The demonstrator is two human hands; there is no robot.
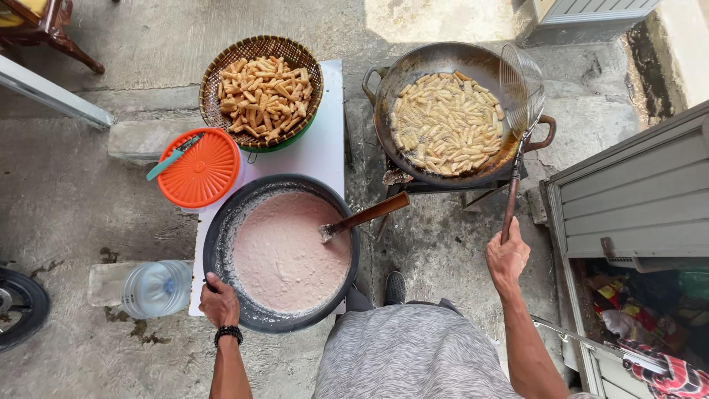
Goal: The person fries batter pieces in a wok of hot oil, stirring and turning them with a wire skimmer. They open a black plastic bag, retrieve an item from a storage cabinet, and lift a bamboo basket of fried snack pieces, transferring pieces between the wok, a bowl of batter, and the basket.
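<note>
- Fingers of our right hand (pixel 507 256) wrap tight around the wire skimmer (pixel 519 140) handle; it runs straight away from us into the wok (pixel 443 111).
- Left hand (pixel 219 301), further from the wok, pinches the batter basin (pixel 281 251) rim.

A dark wheel (pixel 21 307) is cut off by the left edge, and a wooden chair (pixel 46 26) by the top left corner. The spoon (pixel 363 216) tip is buried in pink batter (pixel 284 251). The stove (pixel 443 181) sits mostly hidden under the wok (pixel 391 89).
</note>
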